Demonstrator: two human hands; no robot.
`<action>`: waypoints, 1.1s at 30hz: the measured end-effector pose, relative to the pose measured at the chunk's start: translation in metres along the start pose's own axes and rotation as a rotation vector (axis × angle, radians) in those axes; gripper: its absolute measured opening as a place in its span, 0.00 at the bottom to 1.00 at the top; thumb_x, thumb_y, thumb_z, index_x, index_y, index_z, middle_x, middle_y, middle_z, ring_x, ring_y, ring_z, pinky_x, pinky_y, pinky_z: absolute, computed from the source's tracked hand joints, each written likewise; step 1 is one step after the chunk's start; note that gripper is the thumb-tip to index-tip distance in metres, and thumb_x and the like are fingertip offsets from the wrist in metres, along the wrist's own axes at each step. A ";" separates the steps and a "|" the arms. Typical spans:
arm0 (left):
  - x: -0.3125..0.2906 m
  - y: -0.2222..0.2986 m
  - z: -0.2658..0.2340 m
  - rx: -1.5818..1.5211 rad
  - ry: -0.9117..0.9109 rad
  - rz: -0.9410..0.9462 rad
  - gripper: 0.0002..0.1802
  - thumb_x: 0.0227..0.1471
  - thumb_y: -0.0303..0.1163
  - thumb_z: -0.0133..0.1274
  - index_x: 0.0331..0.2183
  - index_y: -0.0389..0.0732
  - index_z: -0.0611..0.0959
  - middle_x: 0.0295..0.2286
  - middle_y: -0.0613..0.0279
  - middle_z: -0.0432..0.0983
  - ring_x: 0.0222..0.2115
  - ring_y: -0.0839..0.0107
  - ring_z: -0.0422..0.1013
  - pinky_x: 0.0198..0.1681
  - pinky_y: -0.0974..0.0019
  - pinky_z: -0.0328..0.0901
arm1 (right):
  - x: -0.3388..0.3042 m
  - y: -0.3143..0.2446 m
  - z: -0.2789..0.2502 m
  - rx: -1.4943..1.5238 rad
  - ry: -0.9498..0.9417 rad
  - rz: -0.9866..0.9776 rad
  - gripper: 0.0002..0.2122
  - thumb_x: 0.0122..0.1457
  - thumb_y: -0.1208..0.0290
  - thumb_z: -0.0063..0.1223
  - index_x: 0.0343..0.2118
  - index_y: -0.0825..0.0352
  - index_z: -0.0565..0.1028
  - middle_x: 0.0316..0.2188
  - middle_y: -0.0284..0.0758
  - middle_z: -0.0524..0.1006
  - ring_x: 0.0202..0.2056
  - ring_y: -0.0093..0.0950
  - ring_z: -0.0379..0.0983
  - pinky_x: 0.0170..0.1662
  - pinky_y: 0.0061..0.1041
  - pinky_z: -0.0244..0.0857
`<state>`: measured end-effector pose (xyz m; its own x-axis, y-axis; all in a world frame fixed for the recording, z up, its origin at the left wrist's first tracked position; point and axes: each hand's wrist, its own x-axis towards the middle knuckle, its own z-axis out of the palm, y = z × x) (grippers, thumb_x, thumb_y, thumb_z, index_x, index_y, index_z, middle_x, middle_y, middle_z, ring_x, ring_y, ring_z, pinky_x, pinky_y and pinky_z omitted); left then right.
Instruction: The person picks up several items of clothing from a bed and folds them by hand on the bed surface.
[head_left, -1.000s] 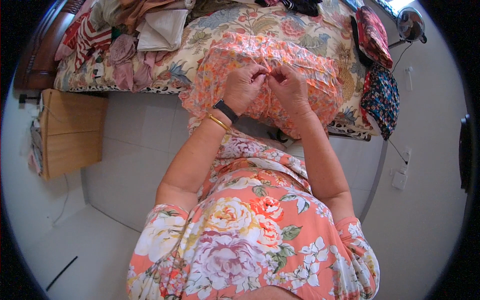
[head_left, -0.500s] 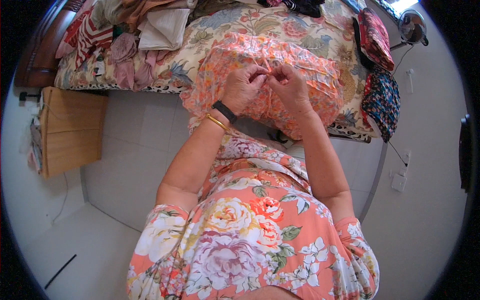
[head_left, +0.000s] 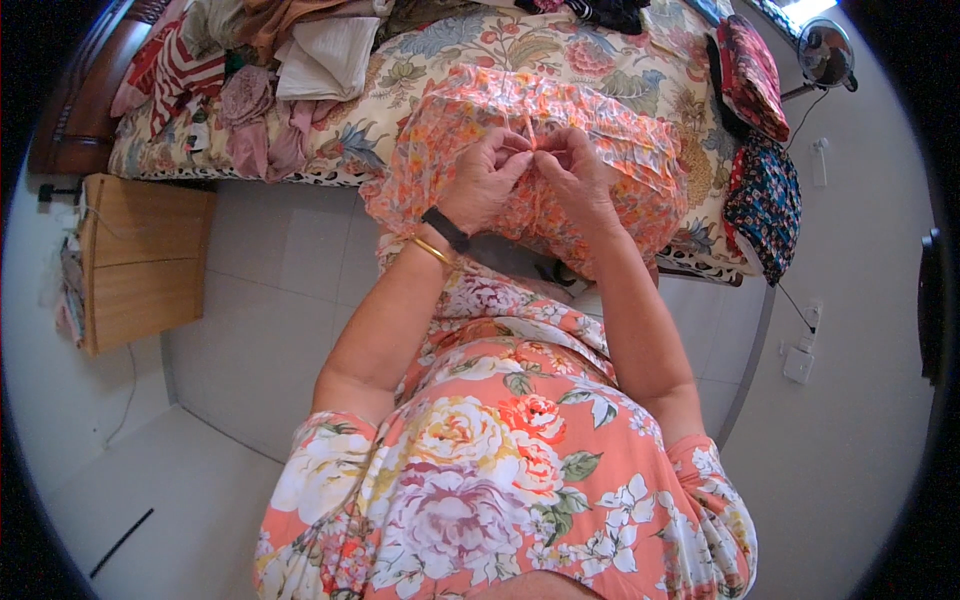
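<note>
An orange floral garment (head_left: 640,170) with ruffled edges lies over the edge of a bed (head_left: 420,60) covered in a flowered sheet. My left hand (head_left: 485,180) and my right hand (head_left: 575,172) meet at the garment's middle, both pinching a small bit of its cloth between fingers and thumbs. The left wrist carries a black band and a gold bangle. What exactly sits between the fingertips is too small to tell.
A heap of folded and crumpled clothes (head_left: 270,70) lies at the bed's left end. Dark patterned cloths (head_left: 760,190) hang off its right end. A wooden bedside cabinet (head_left: 140,260) stands at left on the pale tiled floor. A fan (head_left: 825,50) stands at top right.
Both hands stay at the same spot on the garment; only the fingers have shifted slightly, drawing closer together on the cloth.
</note>
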<state>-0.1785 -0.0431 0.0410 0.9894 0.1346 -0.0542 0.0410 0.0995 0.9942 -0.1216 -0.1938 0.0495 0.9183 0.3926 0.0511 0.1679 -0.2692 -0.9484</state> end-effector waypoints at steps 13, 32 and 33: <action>-0.078 0.050 -0.127 0.504 -0.319 -0.231 0.11 0.56 0.35 0.54 0.31 0.36 0.84 0.22 0.74 0.72 0.23 0.84 0.65 0.27 0.77 0.62 | -0.054 0.001 -0.112 0.256 -0.460 0.312 0.10 0.61 0.66 0.52 0.28 0.68 0.74 0.21 0.26 0.70 0.23 0.16 0.63 0.26 0.18 0.56; -0.138 0.092 -0.166 -0.376 -0.126 0.270 0.12 0.57 0.39 0.54 0.27 0.41 0.79 0.37 0.60 0.73 0.38 0.68 0.70 0.38 0.64 0.66 | -0.096 -0.010 -0.170 1.255 -0.152 -0.187 0.08 0.63 0.65 0.49 0.33 0.64 0.72 0.37 0.35 0.67 0.36 0.26 0.64 0.37 0.29 0.65; -0.138 0.094 -0.165 -0.458 -0.070 0.312 0.12 0.57 0.40 0.54 0.27 0.42 0.80 0.40 0.59 0.74 0.43 0.65 0.69 0.40 0.62 0.67 | -0.095 -0.016 -0.171 1.301 -0.158 -0.226 0.08 0.63 0.65 0.49 0.34 0.65 0.73 0.39 0.36 0.67 0.38 0.27 0.64 0.38 0.31 0.66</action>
<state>-0.3340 0.1105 0.1262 0.9526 0.1616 0.2579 -0.3042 0.4858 0.8194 -0.1500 -0.3769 0.1128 0.8498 0.4382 0.2929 -0.2340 0.8116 -0.5352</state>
